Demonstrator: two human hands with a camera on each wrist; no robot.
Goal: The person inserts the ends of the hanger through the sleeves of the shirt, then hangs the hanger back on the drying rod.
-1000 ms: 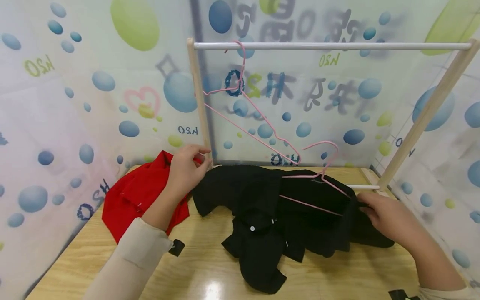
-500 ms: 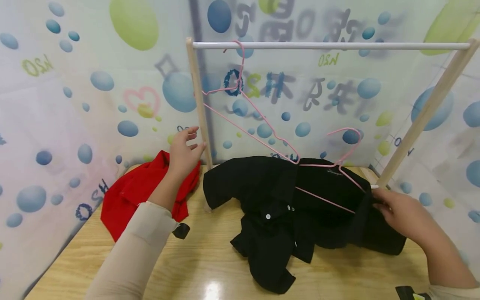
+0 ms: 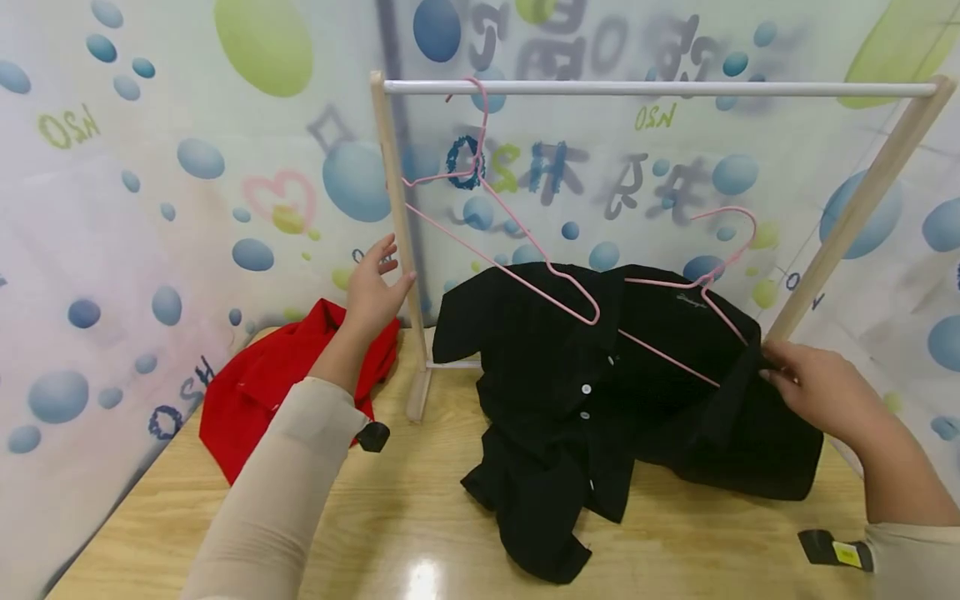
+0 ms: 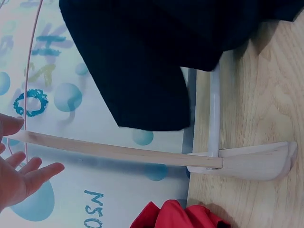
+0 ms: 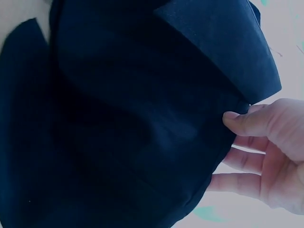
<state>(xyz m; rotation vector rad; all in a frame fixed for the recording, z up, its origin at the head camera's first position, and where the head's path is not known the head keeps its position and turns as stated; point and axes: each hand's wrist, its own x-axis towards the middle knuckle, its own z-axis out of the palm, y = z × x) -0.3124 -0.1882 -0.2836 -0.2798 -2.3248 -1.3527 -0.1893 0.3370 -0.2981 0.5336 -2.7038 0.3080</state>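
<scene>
A black short-sleeved shirt (image 3: 540,392) with white buttons hangs partly raised above the table, its lower end on the wood. Inside its open front sits a pink hanger (image 3: 667,284), the hook sticking up above the collar. My right hand (image 3: 825,392) pinches the shirt's edge at the right shoulder; in the right wrist view the thumb (image 5: 242,122) lies on the black cloth and the fingers go behind it. Beside the left post (image 3: 397,200) of the clothes rack is my left hand (image 3: 372,292), fingers spread and holding nothing; whether it touches the post I cannot tell.
Another pink hanger (image 3: 480,167) hangs from the rack's white rail (image 3: 660,87), in front of the shirt's left part. A red garment (image 3: 262,392) lies crumpled on the wooden table (image 3: 390,517) at left. A patterned curtain (image 3: 187,250) surrounds the table.
My right hand has lifted the shirt and its hanger up and to the right off the table. My left hand has risen along the left post, its fingers opening out.
</scene>
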